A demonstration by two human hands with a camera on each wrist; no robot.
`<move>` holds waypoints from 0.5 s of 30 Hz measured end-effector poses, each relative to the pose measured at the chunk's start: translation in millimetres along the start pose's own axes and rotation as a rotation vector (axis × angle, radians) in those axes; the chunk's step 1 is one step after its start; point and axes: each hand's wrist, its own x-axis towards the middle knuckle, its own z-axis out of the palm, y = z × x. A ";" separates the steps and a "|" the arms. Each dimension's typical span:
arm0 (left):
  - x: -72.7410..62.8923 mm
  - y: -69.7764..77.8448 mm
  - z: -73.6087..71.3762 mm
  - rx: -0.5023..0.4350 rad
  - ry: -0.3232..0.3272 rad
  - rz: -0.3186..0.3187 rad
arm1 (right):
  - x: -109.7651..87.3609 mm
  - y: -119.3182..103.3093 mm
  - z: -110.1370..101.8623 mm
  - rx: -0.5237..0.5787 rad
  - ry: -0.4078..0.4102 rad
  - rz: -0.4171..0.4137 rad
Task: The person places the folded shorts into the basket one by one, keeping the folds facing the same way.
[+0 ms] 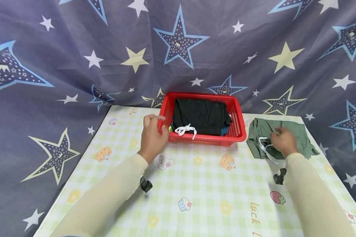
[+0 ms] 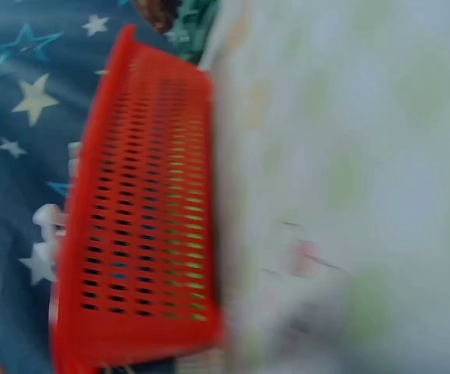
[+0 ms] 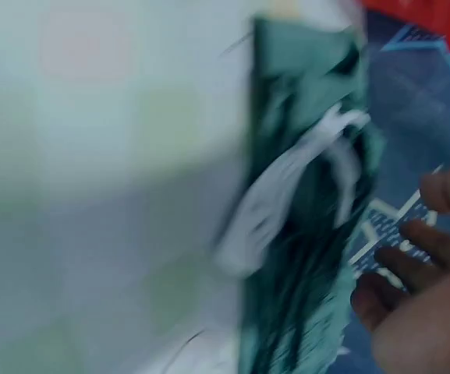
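Observation:
My left hand (image 1: 155, 136) hovers by the left front corner of a red plastic basket (image 1: 240, 126), its fingers bent loosely and nothing between them. Inside the basket lies a folded black garment (image 1: 201, 115) with a white drawstring (image 1: 186, 129) hanging toward the front rim. To the right, my right hand (image 1: 284, 141) is over a folded green garment (image 1: 261, 126) with a white drawstring. In the right wrist view, the loosely curled fingers (image 3: 435, 241) of that hand hold nothing and stand apart from the green garment (image 3: 302, 101).
Bits of blue cloth (image 1: 224, 131) show beneath the black garment. A checked tablecloth (image 1: 195, 184) with cartoon prints covers the table. Behind and beside it hangs a dark star-patterned curtain (image 1: 112, 36), close to the basket's back.

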 end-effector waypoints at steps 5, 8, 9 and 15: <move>-27.7 -18.1 -8.9 0.038 -0.002 0.244 | -2.0 15.6 1.1 -0.099 -0.142 -0.037; -37.9 -26.1 -11.3 0.044 -0.027 0.352 | -2.8 19.1 0.2 -0.136 -0.153 -0.052; -40.8 -28.0 -11.4 0.042 -0.043 0.375 | -3.4 19.9 -0.1 -0.148 -0.150 -0.055; -54.6 -31.8 -5.5 0.057 -0.139 0.425 | -10.7 23.4 -1.6 -0.160 -0.172 -0.085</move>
